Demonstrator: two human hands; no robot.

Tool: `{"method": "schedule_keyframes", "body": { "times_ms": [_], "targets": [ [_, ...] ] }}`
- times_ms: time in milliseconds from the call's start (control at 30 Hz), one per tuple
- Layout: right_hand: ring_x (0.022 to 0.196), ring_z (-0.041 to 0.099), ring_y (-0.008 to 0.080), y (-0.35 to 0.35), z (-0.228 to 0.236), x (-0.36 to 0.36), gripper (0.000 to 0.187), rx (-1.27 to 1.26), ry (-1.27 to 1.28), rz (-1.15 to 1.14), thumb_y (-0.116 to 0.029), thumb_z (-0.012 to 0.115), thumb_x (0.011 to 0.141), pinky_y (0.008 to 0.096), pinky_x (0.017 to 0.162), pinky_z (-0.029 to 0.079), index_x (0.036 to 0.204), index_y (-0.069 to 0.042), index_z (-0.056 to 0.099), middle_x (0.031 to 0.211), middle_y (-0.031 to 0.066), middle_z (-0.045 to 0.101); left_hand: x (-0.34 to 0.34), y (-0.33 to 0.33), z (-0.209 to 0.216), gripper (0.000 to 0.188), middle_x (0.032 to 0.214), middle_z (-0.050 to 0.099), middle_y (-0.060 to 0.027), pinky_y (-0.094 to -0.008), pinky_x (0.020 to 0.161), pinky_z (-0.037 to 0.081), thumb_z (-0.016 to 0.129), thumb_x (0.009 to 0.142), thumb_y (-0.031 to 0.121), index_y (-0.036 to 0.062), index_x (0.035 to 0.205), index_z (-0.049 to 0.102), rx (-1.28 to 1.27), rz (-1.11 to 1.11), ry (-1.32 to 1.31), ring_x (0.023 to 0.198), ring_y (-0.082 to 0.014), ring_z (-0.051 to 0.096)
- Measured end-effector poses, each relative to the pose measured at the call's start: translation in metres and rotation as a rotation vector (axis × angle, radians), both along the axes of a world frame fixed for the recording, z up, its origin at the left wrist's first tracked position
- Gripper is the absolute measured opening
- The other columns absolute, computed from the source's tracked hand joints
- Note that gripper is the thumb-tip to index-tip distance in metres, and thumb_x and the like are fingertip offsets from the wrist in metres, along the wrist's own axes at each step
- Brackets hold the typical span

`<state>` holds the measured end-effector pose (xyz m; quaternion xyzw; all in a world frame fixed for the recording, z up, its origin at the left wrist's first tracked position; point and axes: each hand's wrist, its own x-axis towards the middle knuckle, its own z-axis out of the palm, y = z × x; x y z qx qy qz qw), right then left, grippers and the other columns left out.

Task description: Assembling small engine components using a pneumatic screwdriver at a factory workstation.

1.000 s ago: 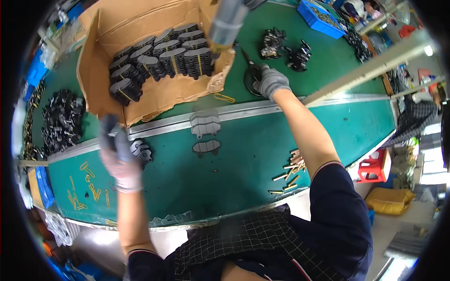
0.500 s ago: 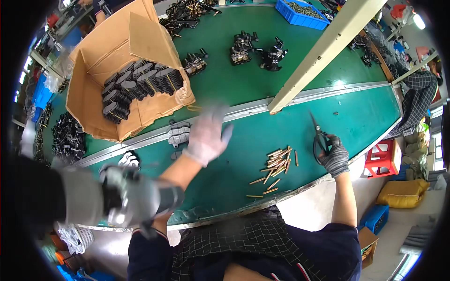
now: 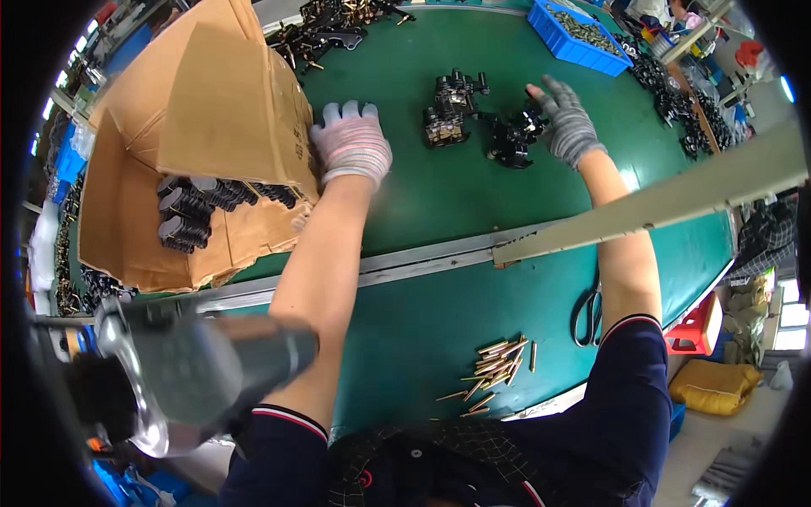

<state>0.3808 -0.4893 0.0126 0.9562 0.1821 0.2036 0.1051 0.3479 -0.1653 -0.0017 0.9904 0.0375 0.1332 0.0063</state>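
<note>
My left hand (image 3: pixel 355 148), in a pale knitted glove, is beside the right wall of the cardboard carton (image 3: pixel 228 110). Its fingers bend over something hidden beneath them, where a caliper lay before. My right hand (image 3: pixel 568 122), in a grey glove with bare fingertips, reaches to the right edge of a black brake caliper (image 3: pixel 511 139). Its fingers are apart; whether it touches the caliper I cannot tell. Another caliper (image 3: pixel 452 108) of black and metallic parts lies just left of that one. Black scissors (image 3: pixel 586 317) lie near my right forearm, which partly covers them.
Several brass-coloured pins (image 3: pixel 498 363) lie on the near green bench. A metal rail (image 3: pixel 422 258) crosses it, and a cream post (image 3: pixel 659 207) slants over my right forearm. Stacked brake pads (image 3: pixel 186 215) fill part of the carton. A blurred power tool (image 3: pixel 211 372) hangs at left. A blue crate (image 3: pixel 583 35) stands far right.
Both hands have moved forward across the rail. My right hand has let go of the scissors, which now lie on the bench. My left hand now covers the spot beside the carton.
</note>
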Motion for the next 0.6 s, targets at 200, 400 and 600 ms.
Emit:
{"method": "schedule_keyframes", "body": {
  "times_ms": [200, 400, 600],
  "targets": [
    [0.114, 0.053, 0.0372, 0.002, 0.012, -0.004, 0.055, 0.125, 0.485, -0.218, -0.012, 0.070, 0.075, 0.0411, 0.096, 0.046, 0.127, -0.017, 0.055, 0.127, 0.0147, 0.053, -0.010, -0.001, 0.005, 0.040, 0.118, 0.056, -0.0100, -0.0446, 0.088, 0.048, 0.064, 0.081, 0.019, 0.0157, 0.121, 0.057, -0.090, -0.313, 0.190, 0.105, -0.0319, 0.056],
    [0.100, 0.060, 0.0357, -0.041, 0.005, -0.101, 0.038, 0.158, 0.294, -0.206, -0.026, 0.069, 0.080, 0.0418, 0.084, 0.049, 0.113, -0.008, 0.061, 0.106, 0.0161, 0.063, -0.087, 0.027, 0.002, 0.033, 0.104, 0.060, -0.0117, -0.0432, 0.080, 0.050, 0.064, 0.079, 0.016, 0.0151, 0.112, 0.063, -0.410, -0.723, 0.079, 0.092, -0.0301, 0.060],
    [0.084, 0.063, 0.0339, 0.037, 0.063, -0.256, 0.035, 0.451, 0.503, 0.088, -0.018, 0.073, 0.072, 0.0413, 0.070, 0.051, 0.103, -0.006, 0.063, 0.093, 0.0146, 0.062, -0.251, 0.074, 0.025, 0.036, 0.100, 0.061, -0.0128, -0.0426, 0.081, 0.049, 0.069, 0.073, 0.014, 0.0103, 0.108, 0.062, -0.523, -0.823, 0.222, 0.093, -0.0340, 0.059]
  ]
}}
